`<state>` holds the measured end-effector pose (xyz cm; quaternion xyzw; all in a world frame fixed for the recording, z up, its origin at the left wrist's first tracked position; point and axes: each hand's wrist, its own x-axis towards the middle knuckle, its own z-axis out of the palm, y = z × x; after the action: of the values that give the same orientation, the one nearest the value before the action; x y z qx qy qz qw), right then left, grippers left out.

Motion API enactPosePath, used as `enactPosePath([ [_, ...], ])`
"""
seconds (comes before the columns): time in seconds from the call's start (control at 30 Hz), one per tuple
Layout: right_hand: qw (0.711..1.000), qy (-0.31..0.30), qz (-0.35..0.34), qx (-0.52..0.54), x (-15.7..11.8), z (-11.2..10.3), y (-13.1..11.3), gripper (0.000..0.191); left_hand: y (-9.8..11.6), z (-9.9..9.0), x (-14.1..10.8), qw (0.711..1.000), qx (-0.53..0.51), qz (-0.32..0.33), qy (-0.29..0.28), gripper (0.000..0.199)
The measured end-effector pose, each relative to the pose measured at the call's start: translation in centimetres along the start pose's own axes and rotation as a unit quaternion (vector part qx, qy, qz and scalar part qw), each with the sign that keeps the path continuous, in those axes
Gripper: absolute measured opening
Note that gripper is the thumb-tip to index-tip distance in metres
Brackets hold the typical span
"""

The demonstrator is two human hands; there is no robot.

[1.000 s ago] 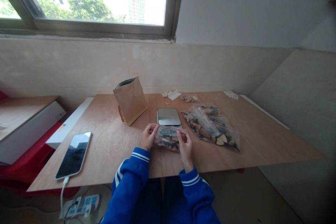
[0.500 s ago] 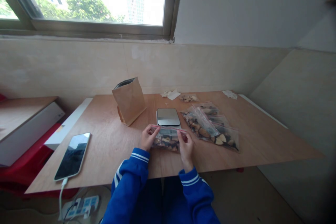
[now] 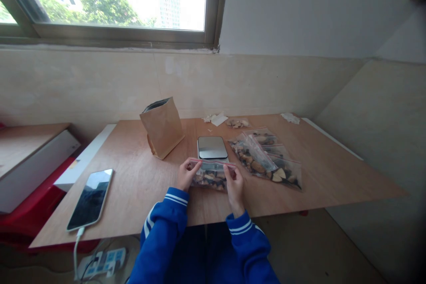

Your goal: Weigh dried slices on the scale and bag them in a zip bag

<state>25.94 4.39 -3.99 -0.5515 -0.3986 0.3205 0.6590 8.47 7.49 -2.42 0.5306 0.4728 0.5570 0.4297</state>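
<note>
We have the left hand [image 3: 185, 175] pinching the top edge of a plastic bag [image 3: 210, 179], the right hand [image 3: 235, 185] pinching it farther along; we see that bag just on the near side of the scale [image 3: 212, 147]; left of the scale stands a paper bag [image 3: 163, 129], and right of it lie more filled bags [image 3: 262, 159]

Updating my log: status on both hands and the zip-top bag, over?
Left hand, right hand: both pinching zip-top bag at top edge. Unclear whether sealed. Scale just beyond bag; nothing visibly blocking.
</note>
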Motion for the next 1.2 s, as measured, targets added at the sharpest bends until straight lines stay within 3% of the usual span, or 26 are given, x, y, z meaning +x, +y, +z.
enactPosePath([
  [0.27,0.997,-0.07,0.012,0.029,-0.3,0.3,-0.3,0.035,-0.1,0.3,0.1,0.999,0.0,-0.005,-0.051,0.033],
  [0.77,0.999,-0.034,0.003,0.036,-0.3,0.2,-0.5,0.031,0.9,0.0,-0.2,0.999,-0.027,-0.028,-0.036,0.03],
  [0.9,0.996,-0.06,0.031,0.056,-0.4,0.2,-0.7,0.034,0.9,0.2,-0.2,0.997,-0.054,-0.034,-0.051,0.033],
  [1.07,0.992,-0.114,0.01,0.047,-0.7,0.4,-1.6,0.03,0.5,0.2,-0.2,0.994,-0.068,-0.039,-0.079,0.034],
  [1.2,0.993,-0.112,-0.002,0.036,-0.7,0.5,-1.9,0.027,0.2,0.1,-0.1,0.993,-0.067,-0.032,-0.097,0.032],
])
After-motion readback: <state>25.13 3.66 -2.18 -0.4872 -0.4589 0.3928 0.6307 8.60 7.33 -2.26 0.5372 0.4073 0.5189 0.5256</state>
